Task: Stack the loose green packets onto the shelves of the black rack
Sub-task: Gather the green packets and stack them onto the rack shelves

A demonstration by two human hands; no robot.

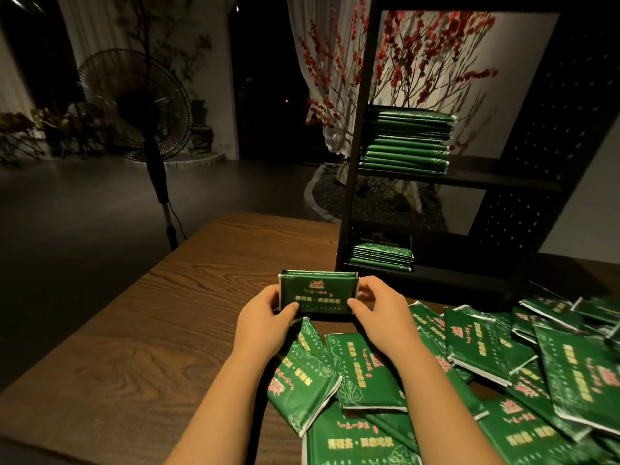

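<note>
Above the near edge of the wooden table (141,330), just in front of the black rack (355,182), a small bundle of green packets (318,292) is held level between both hands. The left hand (265,313) grips the bundle's left end, thumb on the top face and fingers curled underneath; the right hand (375,303) holds the right end the same way. The top face carries a red emblem and rows of yellow characters, too small and blurred to read.

To the right and towards the camera, a loose heap of green packets (503,380) sprawls across the table, overlapping at all angles. Each has white scroll patterns along its borders, a red emblem and yellow characters; the script looks Chinese, but I cannot make out the words.

On the rack's middle shelf, a tall stack of packets (407,140) lies flat against the left upright. On the bottom shelf sits a shorter stack (382,256), also at the left side. The rack's right side panel is perforated with rows of small holes.

Behind the rack stand branches with red blossoms (419,62) and a white curtain (322,62). A black pedestal fan (137,102) stands on the floor to the left, beyond the table.
</note>
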